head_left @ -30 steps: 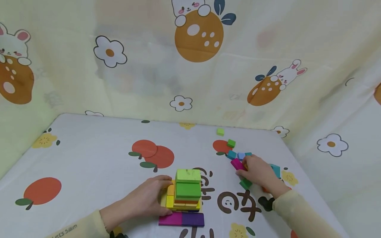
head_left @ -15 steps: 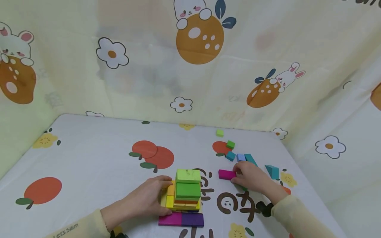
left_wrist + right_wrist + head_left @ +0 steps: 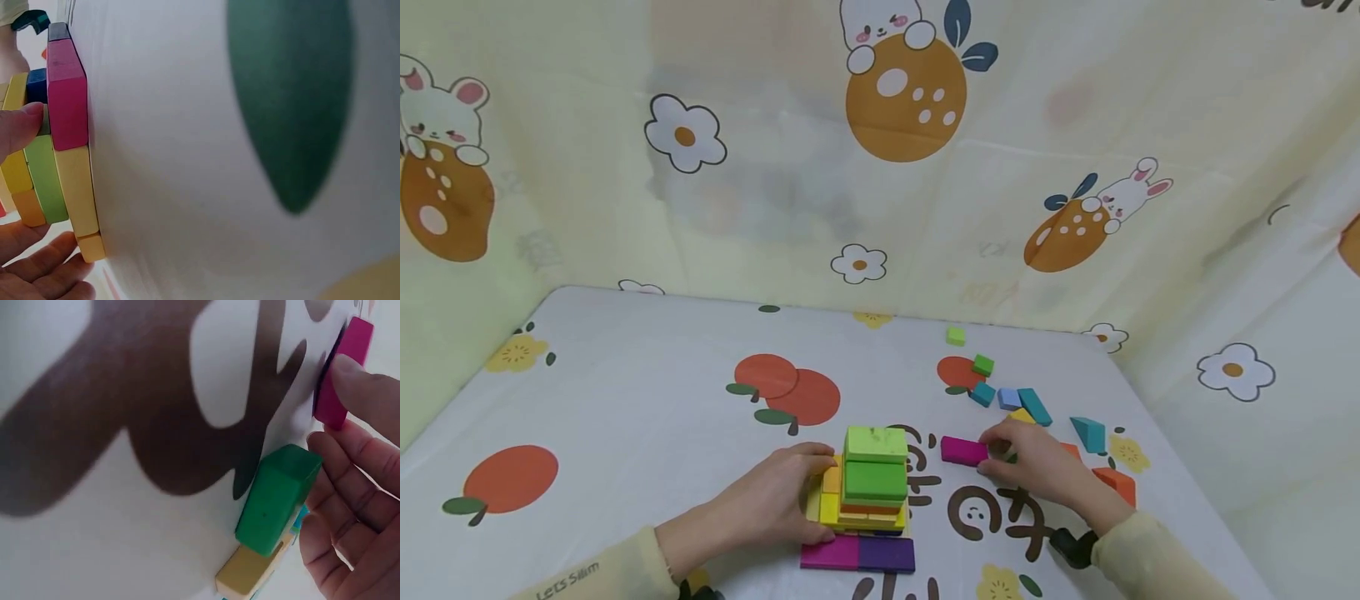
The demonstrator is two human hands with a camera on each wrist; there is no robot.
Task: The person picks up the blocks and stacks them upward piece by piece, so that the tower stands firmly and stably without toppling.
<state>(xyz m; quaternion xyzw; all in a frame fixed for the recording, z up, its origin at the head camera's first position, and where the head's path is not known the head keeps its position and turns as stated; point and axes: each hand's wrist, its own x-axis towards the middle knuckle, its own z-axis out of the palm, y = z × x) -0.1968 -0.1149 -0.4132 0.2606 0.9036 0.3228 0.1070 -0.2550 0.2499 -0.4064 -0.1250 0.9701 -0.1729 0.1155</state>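
Note:
A layered stack of wooden blocks (image 3: 876, 481), light green on top with green, orange and yellow below, stands front and centre. My left hand (image 3: 771, 497) holds it from the left side, thumb at the near end and fingers at the far end. At the stack's base lie a magenta block (image 3: 829, 553) and a purple block (image 3: 886, 554). To the right, my right hand (image 3: 1037, 467) pinches another magenta block (image 3: 964, 451) by its right end. In the right wrist view, its thumb presses that block's face, and a green block (image 3: 269, 500) lies below the fingers.
Behind the right hand lie loose blocks: a light green one (image 3: 955, 335), a green one (image 3: 982, 365), a teal one (image 3: 982, 394), a blue one (image 3: 1009, 398) and a teal wedge (image 3: 1088, 434). An orange block (image 3: 1116, 485) lies by the right wrist. A printed curtain (image 3: 760, 200) backs the table.
My right hand has drawn the magenta block out of the loose blocks, leftward and nearer, towards the stack. The left hand has stayed on the stack.

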